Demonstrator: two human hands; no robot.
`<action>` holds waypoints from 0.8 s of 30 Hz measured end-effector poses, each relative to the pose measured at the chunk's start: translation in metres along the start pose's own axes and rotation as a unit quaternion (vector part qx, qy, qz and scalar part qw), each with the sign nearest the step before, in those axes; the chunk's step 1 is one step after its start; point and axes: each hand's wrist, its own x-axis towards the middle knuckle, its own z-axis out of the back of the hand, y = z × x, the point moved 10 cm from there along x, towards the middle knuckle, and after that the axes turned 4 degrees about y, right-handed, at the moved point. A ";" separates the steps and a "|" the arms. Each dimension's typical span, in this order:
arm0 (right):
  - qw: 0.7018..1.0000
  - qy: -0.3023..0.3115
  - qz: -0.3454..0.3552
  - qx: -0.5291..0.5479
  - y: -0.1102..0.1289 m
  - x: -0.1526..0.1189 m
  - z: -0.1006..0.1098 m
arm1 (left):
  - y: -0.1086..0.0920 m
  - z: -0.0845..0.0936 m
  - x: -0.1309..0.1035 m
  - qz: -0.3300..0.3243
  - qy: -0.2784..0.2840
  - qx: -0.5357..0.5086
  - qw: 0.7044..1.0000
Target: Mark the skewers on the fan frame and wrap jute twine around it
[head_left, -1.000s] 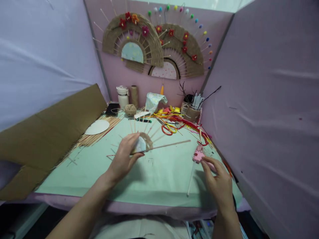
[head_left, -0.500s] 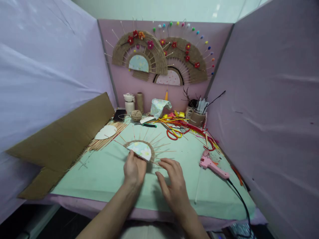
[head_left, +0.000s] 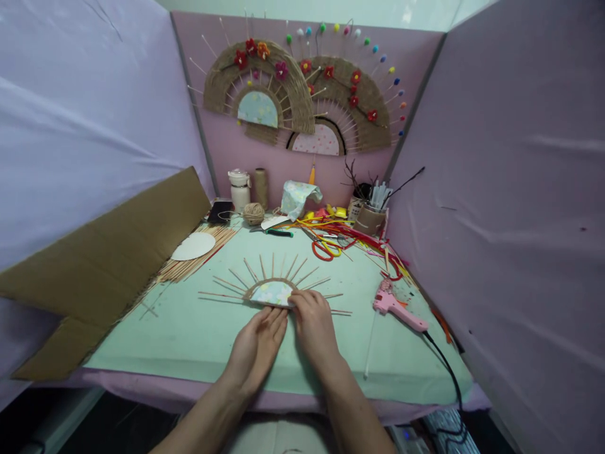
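Note:
A half-round fan piece lies near the middle of the table, covered with pale blue flowered cloth and rimmed with brown twine. Thin wooden sticks spread outward from its curved rim. Below its straight edge, my left hand is palm up with its fingers stretched out, the tips at or just under that edge. My right hand grips the right end of the piece, fingers bent over it and thumb hidden.
A pink glue gun lies at right, its cord trailing off the edge. Scissors, green-handled pliers, a twine ball and coloured stems are behind. Cardboard, a white oval and loose sticks are left. Finished fans hang behind.
The fan piece has gone from tilted in my left hand to lying lower and level. My right hand has moved onto its right end, and my left fingers have straightened. The camera view has shifted slightly.

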 end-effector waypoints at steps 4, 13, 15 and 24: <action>1.000 0.008 -0.020 0.003 -0.005 -0.001 -0.005 | 0.013 -0.001 -0.022 0.060 0.066 0.133 0.987; 0.999 -0.011 -0.039 0.013 -0.010 -0.005 -0.005 | -0.059 -0.055 -0.012 -0.402 0.151 0.681 0.593; 0.999 -0.013 -0.046 0.007 -0.012 -0.006 -0.006 | -0.055 -0.057 0.003 -0.396 0.164 0.739 0.520; 0.999 -0.001 -0.048 -0.012 -0.012 -0.002 -0.011 | -0.044 -0.049 0.016 -0.399 0.134 0.815 0.398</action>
